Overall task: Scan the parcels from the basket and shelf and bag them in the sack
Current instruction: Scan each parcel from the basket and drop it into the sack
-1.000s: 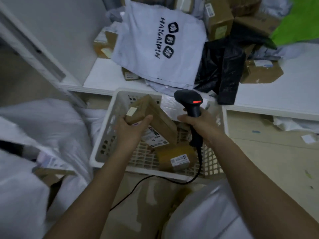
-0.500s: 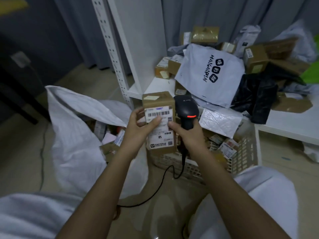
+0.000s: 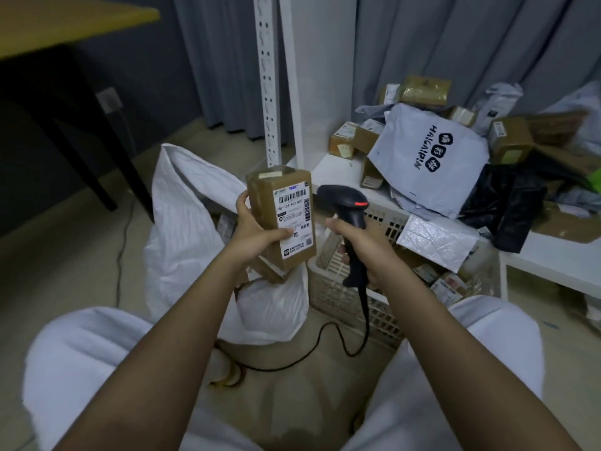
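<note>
My left hand (image 3: 252, 227) grips a brown cardboard parcel (image 3: 268, 196) upright, its white barcode label facing me. Just right of it my right hand (image 3: 354, 240) holds a black handheld scanner (image 3: 349, 203) by the handle; a red light glows on its head, which points toward the parcel. The white woven sack (image 3: 182, 222) stands open behind and below the parcel, with parcels partly visible inside. The white plastic basket (image 3: 344, 288) sits on the floor to the right, holding several small parcels and a silver bubble mailer (image 3: 439, 239).
A low white shelf (image 3: 553, 262) at the right carries several cardboard boxes, a grey printed mailer bag (image 3: 429, 157) and a black bag (image 3: 517, 209). A white slotted upright (image 3: 268, 76) stands behind the sack. A dark table leg (image 3: 84, 151) is at the left. The scanner cable (image 3: 325, 349) trails across the floor between my knees.
The parcel was lifted out of the basket and turned label-up beside the scanner. Since half a second ago my right hand and scanner have drawn a little away from the parcel to the right.
</note>
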